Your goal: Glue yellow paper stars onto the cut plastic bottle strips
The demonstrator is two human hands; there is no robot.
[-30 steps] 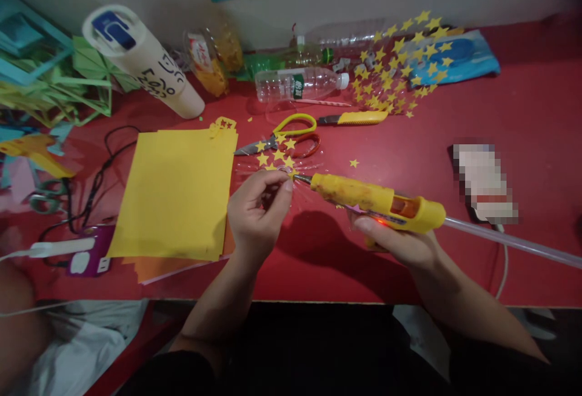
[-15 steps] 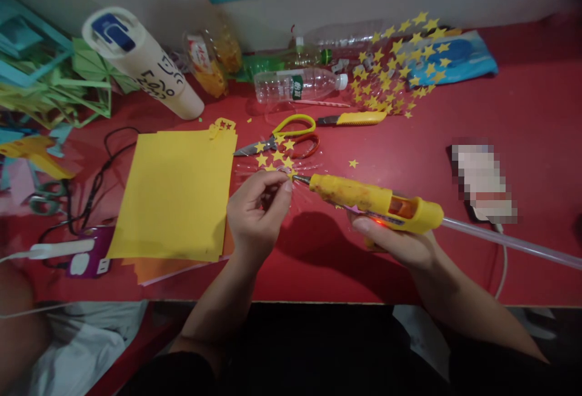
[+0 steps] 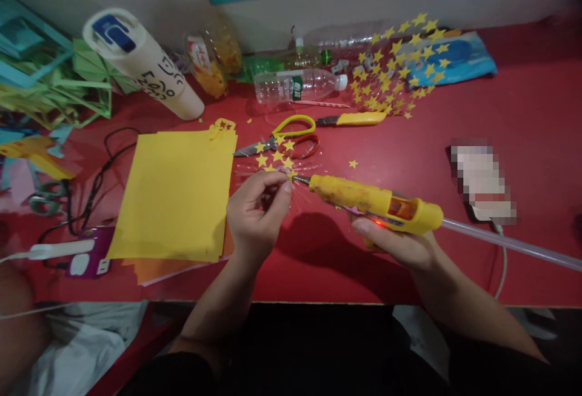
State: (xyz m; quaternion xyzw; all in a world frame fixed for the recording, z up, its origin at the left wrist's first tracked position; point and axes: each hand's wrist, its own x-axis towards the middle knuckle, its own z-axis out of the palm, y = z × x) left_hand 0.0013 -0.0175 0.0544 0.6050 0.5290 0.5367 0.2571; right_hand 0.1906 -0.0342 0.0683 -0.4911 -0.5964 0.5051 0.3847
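My right hand [image 3: 395, 239] is wrapped round a yellow hot glue gun [image 3: 354, 194], its red light lit and a long clear glue stick [image 3: 513, 242] running out of the back. The metal nozzle points left, at the fingertips of my left hand [image 3: 259, 214]. Thumb and forefinger there are pinched at the edge of a clear plastic piece cut into thin strips [image 3: 302, 193], with several yellow paper stars [image 3: 277, 156] on it. Whether the nozzle touches a star is too small to tell. A loose star [image 3: 353, 164] lies to the right.
Scissors [image 3: 295, 126] and a yellow cutter [image 3: 359, 118] lie behind my hands. Yellow paper sheets [image 3: 177, 196] are at left, a phone [image 3: 482, 181] at right. Bottles [image 3: 313, 85], a tall white tumbler [image 3: 150, 62] and a star-covered clear strip bunch [image 3: 395, 71] stand toward the wall.
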